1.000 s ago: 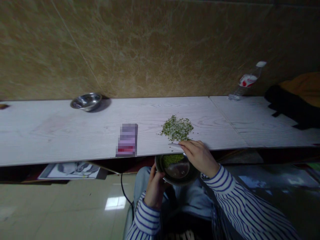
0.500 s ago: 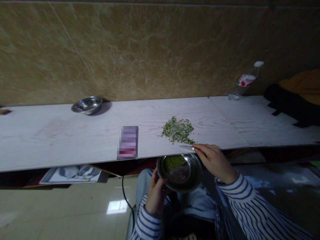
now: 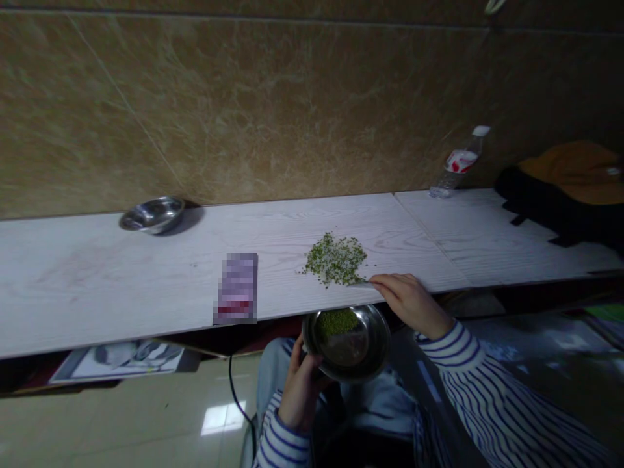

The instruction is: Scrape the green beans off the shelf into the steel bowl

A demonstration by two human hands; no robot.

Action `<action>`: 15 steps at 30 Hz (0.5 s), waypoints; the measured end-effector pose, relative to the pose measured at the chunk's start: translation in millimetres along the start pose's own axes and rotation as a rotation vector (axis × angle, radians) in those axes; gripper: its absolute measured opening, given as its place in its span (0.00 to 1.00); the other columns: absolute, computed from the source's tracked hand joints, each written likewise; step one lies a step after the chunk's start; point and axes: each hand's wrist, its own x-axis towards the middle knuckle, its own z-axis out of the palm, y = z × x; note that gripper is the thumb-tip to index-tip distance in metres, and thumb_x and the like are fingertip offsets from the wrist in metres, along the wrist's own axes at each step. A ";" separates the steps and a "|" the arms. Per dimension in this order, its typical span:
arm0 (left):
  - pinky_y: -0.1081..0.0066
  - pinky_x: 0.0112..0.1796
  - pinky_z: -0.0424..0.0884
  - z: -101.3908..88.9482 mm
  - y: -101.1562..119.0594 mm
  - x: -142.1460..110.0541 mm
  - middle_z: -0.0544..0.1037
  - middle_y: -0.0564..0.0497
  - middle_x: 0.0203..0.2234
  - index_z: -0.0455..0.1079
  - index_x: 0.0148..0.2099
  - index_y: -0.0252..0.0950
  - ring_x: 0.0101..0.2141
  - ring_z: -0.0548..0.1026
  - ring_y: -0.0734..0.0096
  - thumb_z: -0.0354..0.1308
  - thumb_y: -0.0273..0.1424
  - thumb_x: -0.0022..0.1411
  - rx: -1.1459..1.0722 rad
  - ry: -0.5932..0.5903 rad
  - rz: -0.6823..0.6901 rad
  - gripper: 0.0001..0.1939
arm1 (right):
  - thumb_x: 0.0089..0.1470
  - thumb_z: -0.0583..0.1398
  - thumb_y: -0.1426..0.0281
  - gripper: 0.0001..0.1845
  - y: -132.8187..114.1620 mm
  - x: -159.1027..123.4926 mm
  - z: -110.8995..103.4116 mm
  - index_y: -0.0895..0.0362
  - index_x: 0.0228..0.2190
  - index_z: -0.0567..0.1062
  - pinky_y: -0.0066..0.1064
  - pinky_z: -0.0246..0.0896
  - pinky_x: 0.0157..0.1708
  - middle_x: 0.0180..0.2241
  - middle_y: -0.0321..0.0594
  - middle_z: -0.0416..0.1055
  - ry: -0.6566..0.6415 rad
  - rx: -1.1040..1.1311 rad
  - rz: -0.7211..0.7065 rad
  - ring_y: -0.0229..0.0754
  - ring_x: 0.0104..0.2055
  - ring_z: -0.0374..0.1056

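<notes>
My left hand (image 3: 301, 389) grips the near left rim of a steel bowl (image 3: 373, 351), which tilts just below the table's front edge. Small green beans (image 3: 337, 321), apparently mung beans, lie in the far left part of the bowl. A thin, flat metal utensil (image 3: 359, 284) is pinched in my right hand (image 3: 409, 302); whether it is a spoon or a knife I cannot tell. Its tip lies low over the tabletop at the near edge of a spread pile (image 3: 335, 259) of green beans mixed with white grains.
On the pale wood-grain table (image 3: 283, 227), a blurred purple rectangular item (image 3: 237, 288) lies left of the pile. A second steel bowl (image 3: 153, 216) stands by the wall. Toward the right are a plastic bottle (image 3: 458, 162) and a brown-and-black cap (image 3: 570, 175). Below is an open drawer (image 3: 121, 361).
My right hand has brought the utensil from by the table's front edge up against the pile's near side. The whole view has shifted slightly; my left hand still holds the bowl.
</notes>
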 end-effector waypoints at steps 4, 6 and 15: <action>0.66 0.32 0.71 1.1 1.7 2.4 0.75 0.48 0.39 0.59 0.59 0.42 0.34 0.73 0.66 0.59 0.27 0.48 0.002 0.008 0.009 0.34 | 0.61 0.51 0.71 0.13 3.2 15.2 3.9 0.55 0.42 0.73 0.36 0.61 0.42 0.38 0.40 0.77 -0.011 0.020 0.021 0.42 0.40 0.72; 0.66 0.32 0.70 2.5 2.7 3.2 0.75 0.48 0.39 0.60 0.59 0.42 0.35 0.73 0.66 0.59 0.26 0.48 -0.005 0.006 0.016 0.33 | 0.61 0.50 0.70 0.13 4.8 23.3 6.3 0.54 0.42 0.73 0.36 0.61 0.42 0.39 0.39 0.77 -0.003 0.029 0.014 0.42 0.40 0.72; 0.68 0.30 0.69 11.2 -1.1 4.0 0.77 0.50 0.37 0.61 0.57 0.43 0.34 0.73 0.64 0.59 0.28 0.46 0.003 0.037 -0.012 0.34 | 0.60 0.52 0.70 0.11 14.5 49.2 2.7 0.55 0.40 0.74 0.33 0.62 0.41 0.38 0.39 0.77 0.077 0.068 0.004 0.42 0.40 0.72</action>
